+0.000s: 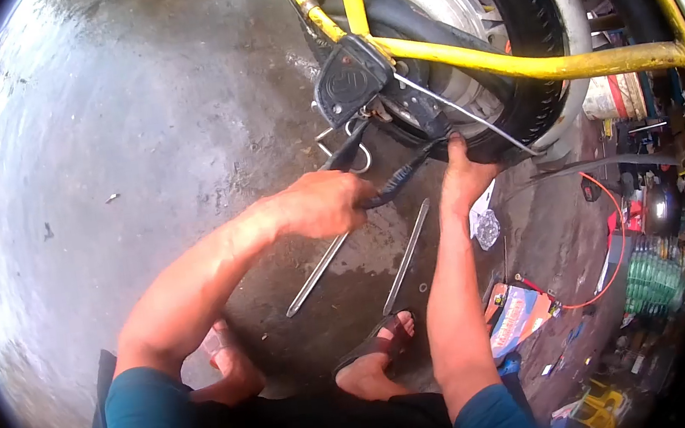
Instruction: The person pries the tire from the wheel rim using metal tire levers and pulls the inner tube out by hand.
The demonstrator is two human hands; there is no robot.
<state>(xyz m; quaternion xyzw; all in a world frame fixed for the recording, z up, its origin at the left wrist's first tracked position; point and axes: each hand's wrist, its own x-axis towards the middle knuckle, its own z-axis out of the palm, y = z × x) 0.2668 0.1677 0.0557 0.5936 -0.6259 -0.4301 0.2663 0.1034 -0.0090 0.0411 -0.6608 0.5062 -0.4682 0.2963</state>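
Note:
My left hand (324, 204) is closed around the near end of a black curved strip (400, 179) with pale marks along it. The strip's far end reaches the underside of the wheel, close to my right hand (468, 175). That hand's thumb presses up against a dark bracket (437, 124) beside the tyre (537, 19); its other fingers are hidden. Above both hands hangs a black plastic cover (350, 80) joined to a yellow tube frame (504, 63). A bent metal stand (366, 157) shows behind my left hand. Two flat metal bars (316, 275) (406, 256) lie on the floor.
My sandalled feet (381, 353) are below the bars. To the right lie a printed box (519, 316), a red hose (620, 223), clear plastic wrapping (487, 229), green bottles (655, 276) and scattered small parts. A thin metal rod (467, 113) slants across the wheel.

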